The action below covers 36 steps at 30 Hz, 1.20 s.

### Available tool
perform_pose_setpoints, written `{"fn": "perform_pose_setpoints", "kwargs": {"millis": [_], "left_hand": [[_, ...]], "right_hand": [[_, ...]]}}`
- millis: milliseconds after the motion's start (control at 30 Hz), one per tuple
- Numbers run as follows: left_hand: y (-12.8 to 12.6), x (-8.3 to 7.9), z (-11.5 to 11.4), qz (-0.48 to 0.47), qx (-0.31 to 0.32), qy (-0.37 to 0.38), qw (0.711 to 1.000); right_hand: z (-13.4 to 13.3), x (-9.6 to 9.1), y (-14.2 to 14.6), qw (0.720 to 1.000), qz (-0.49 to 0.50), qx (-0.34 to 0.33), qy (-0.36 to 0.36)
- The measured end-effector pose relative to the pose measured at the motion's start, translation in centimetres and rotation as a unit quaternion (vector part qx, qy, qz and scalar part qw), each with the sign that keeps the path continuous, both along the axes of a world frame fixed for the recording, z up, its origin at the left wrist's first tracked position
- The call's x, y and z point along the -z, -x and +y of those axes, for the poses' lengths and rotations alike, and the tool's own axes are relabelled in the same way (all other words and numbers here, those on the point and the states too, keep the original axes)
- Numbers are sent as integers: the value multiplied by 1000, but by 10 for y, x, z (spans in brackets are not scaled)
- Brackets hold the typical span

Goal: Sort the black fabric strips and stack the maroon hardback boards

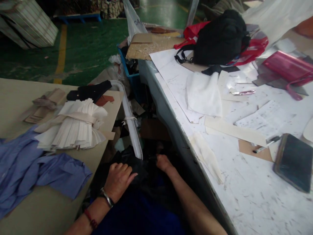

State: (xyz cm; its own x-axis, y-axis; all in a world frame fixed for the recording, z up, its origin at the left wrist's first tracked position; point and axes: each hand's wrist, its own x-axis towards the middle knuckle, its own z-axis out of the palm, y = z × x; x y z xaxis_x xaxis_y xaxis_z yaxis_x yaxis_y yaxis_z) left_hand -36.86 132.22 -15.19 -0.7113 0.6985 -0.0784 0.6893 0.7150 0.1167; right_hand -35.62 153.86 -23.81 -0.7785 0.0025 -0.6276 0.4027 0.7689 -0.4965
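Low in the gap between two tables are both my hands. My left hand (118, 180), with a metal bangle (107, 197) and a red bracelet (91, 219) on its wrist, has its fingers curled into thin black material (133, 160), thumb stretched to the right. Whether that is cloth or plastic I cannot tell. My right hand (164, 163) is closed into a fist further right, by the side of the white table; what it grips is dark and lost in shadow. A white curved rail (130, 129) ends just above and between the hands. Blue cloth (144, 212) lies below them.
The left table (70, 182) bears a banded bundle of pale strips (75, 125), a blue garment (61, 173) and dark pieces (90, 90). On the white table (244, 202) lie a black bag (220, 40), a pink pouch (288, 67), a dark tablet-like case (295, 163), pens and papers. A blue crate (134, 76) stands beyond.
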Motion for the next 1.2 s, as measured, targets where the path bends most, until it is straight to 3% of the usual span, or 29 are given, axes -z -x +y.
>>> {"fn": "perform_pose_setpoints", "kwargs": {"millis": [100, 200, 267, 333, 500, 600, 667, 733, 800, 833, 900, 1100, 1200], "left_hand": [[-5, -3, 9, 6, -30, -25, 999], [-11, 4, 27, -48, -42, -111, 992], [-14, 12, 40, -103, -41, -145, 983], [-16, 20, 49, -135, -37, -144, 980], [-22, 30, 53, -144, -72, -139, 977], [-27, 32, 52, -128, -108, -136, 976], [-30, 33, 52, -111, -142, -132, 975], [-30, 33, 52, -96, -170, -123, 973], [-29, 31, 51, -94, -167, -111, 975], [-28, 31, 51, -98, -152, -104, 978], [-24, 29, 50, -110, -116, -89, 983], [-15, 28, 52, -122, -54, -57, 989], [-14, 27, 52, -119, -30, -56, 991]], "right_hand": [[1, -36, -21, 995, 35, 63, 68], [-8, -84, -62, 980, 94, 131, 117], [-16, -111, -85, 946, 171, 216, 171], [-21, -129, -95, 917, 246, 250, 190], [-16, -134, -69, 880, 373, 255, 149], [-20, -130, -41, 855, 328, 312, 252], [-31, -130, -30, 806, 266, 385, 364], [-45, -132, -29, 719, 229, 472, 456], [-58, -135, -36, 644, 208, 536, 505], [-63, -137, -42, 632, 197, 550, 509], [-72, -141, -55, 650, 179, 555, 487], [-90, -150, -81, 783, 193, 475, 354], [-98, -157, -90, 819, 195, 454, 292]]}}
